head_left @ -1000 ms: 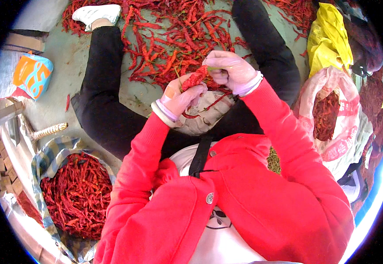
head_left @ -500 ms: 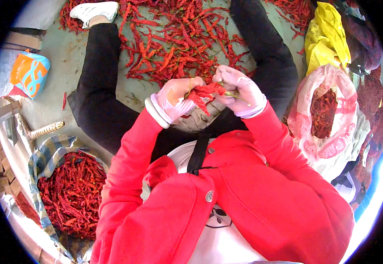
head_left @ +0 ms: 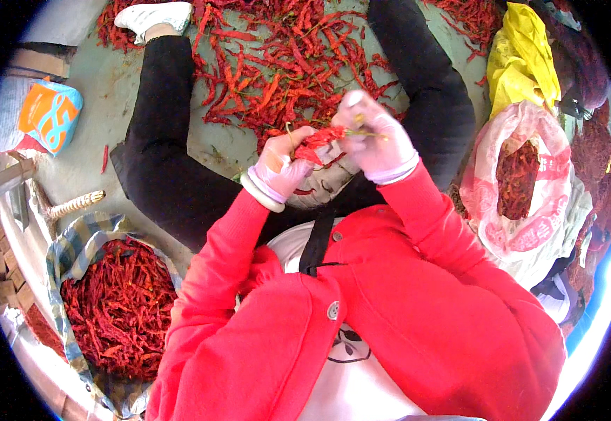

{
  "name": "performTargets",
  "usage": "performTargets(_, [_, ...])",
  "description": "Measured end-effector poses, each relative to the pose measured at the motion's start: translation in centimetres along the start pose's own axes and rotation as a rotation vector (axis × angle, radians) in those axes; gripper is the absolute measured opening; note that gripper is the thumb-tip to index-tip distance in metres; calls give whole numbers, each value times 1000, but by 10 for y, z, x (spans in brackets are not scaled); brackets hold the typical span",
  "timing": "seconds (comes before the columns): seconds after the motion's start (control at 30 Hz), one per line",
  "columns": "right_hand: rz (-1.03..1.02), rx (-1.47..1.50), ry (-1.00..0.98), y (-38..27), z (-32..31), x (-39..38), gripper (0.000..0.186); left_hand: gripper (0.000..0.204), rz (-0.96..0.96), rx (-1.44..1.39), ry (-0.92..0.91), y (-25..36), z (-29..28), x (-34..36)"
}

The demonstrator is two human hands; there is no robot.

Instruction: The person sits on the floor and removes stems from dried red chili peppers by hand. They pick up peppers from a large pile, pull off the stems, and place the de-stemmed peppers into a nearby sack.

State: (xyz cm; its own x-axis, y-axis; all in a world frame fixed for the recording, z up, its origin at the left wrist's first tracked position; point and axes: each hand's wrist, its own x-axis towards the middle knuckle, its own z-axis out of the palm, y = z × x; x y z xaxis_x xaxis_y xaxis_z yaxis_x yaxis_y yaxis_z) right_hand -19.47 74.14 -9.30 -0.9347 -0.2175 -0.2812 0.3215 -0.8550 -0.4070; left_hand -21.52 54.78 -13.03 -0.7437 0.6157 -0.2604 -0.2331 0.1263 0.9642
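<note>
In front of my lap, my gloved left hand (head_left: 282,160) is closed around red dried chillies (head_left: 316,144) with greenish stems. My gloved right hand (head_left: 376,140), blurred by motion, has curled fingers at their stem end, pinching stalks. Beneath both hands, a pale crumpled sack (head_left: 330,184) lies between my black-trousered legs, partly hidden. Loose dried red chillies (head_left: 263,70) are strewn over the grey floor (head_left: 98,105) beyond them.
A checked sack of chillies (head_left: 112,309) stands at lower left. At right are a pink-and-white bag (head_left: 484,210) holding darker chillies and a yellow bag (head_left: 519,59). An orange-and-blue package (head_left: 49,116) and a woven basket (head_left: 0,266) are at far left.
Since half a second ago my right hand has lifted slightly and its fingers have moved upward, blurring. My left hand has shifted a little rightward with the chillies, having lowered earlier.
</note>
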Motion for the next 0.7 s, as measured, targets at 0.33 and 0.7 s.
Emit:
performTargets(0.33, [906, -1553, -501, -105, -42, -183, 24, 29, -81, -219, -65, 23, 10, 5])
performTargets(0.7, [-49, -738, 195, 1, 27, -46, 30, 28, 67, 113, -73, 9, 13, -14])
